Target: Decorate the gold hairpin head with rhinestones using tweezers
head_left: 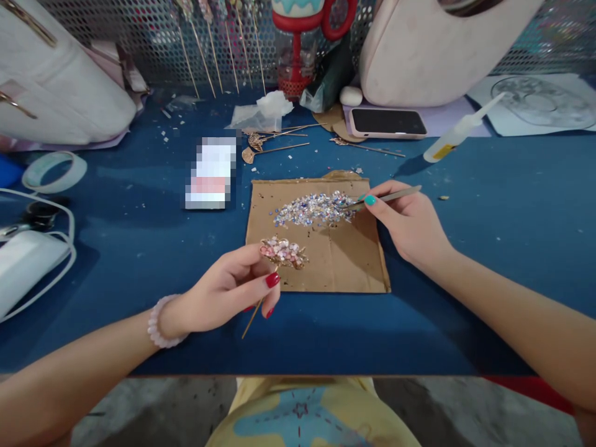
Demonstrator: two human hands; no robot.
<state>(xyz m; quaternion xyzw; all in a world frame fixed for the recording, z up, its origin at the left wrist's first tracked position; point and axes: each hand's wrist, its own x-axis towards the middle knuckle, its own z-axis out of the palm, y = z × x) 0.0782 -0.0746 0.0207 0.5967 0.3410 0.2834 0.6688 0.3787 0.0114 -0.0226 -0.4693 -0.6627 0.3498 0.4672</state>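
Two hands work over a square of brown cardboard (347, 270) on a blue tabletop (503, 198), with 12 o'clock pointing away from the person. The left hand (221, 288), at about 8 o'clock of the cardboard's middle, is pinched around the thin stem of a pink-stoned ornament (282, 252), thumb against fingers. Its head sits over the cardboard's near-left part, longer from 9 towards 3 o'clock, while the stem slants down to 7 o'clock and pokes out below the fingers. The right hand (414, 226), at 3 o'clock, is clamped on metal tweezers (398, 194); these lie almost flat, rear end just above 3 o'clock, tips towards 9 and at the right end of a heap of glittering stones (305, 210). Whether the tips meet or grip a stone, I cannot tell. The relation that matters most, I judge, is the short diagonal between tips and ornament: its head lies at 8 o'clock from them, on the heap's near side, apart from both. The left hand is far nearer that head; the right is nearer the heap. A glue bottle (444, 148) stands at 1 o'clock from the right hand.
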